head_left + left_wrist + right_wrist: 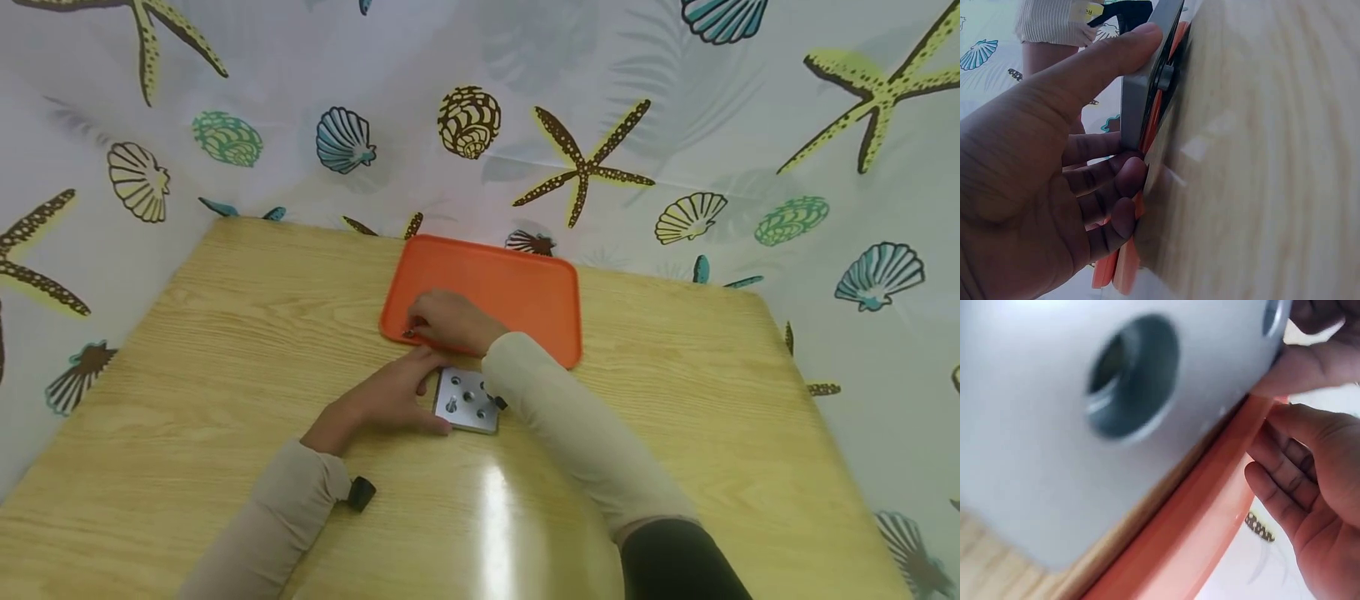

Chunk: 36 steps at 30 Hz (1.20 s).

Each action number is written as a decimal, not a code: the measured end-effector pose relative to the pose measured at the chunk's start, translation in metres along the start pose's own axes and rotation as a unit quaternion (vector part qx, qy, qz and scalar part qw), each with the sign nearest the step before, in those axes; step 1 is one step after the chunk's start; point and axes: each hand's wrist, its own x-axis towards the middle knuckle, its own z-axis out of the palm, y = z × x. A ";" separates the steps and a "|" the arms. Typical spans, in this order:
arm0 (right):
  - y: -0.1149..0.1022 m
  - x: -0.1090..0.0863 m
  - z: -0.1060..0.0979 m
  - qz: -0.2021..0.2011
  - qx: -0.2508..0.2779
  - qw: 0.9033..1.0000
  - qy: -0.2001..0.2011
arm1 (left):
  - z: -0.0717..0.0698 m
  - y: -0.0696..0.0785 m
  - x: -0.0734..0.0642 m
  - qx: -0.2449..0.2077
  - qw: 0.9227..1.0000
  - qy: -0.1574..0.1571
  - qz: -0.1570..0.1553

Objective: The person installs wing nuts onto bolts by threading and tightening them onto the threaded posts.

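A square silver metal plate (467, 400) with several round holes lies on the wooden table, and a screw (452, 405) stands up from one hole. My left hand (393, 392) grips the plate's left side, thumb at the near corner and fingers at the far one. In the left wrist view, a short dark cylinder (1164, 76) shows under the plate (1138, 103). My right hand (453, 321) reaches over the orange tray (517, 292), fingers bent down at its near left corner. A small metal piece (408, 333) lies right at these fingertips; I cannot tell whether they pinch it.
The tray's raised rim (579, 317) stands just behind the plate. A cloth (420, 50) printed with shells and starfish hangs behind and beside the wooden table (675, 400). My right forearm (577, 433) crosses above the plate's right edge.
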 end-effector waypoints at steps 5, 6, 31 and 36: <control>0.013 -0.022 -0.007 0.040 0.053 0.997 0.042 | -0.003 0.002 0.001 -0.002 1.000 0.000 -0.023; 0.015 -0.028 -0.009 0.046 0.066 0.995 0.056 | -0.003 0.002 0.002 -0.003 1.000 0.002 -0.028; -0.023 -0.145 0.025 0.018 0.291 0.940 0.177 | -0.011 -0.009 0.008 -0.026 0.999 -0.031 -0.034; -0.025 -0.151 0.029 0.038 0.285 0.941 0.177 | -0.008 -0.009 0.013 -0.042 0.998 -0.033 -0.018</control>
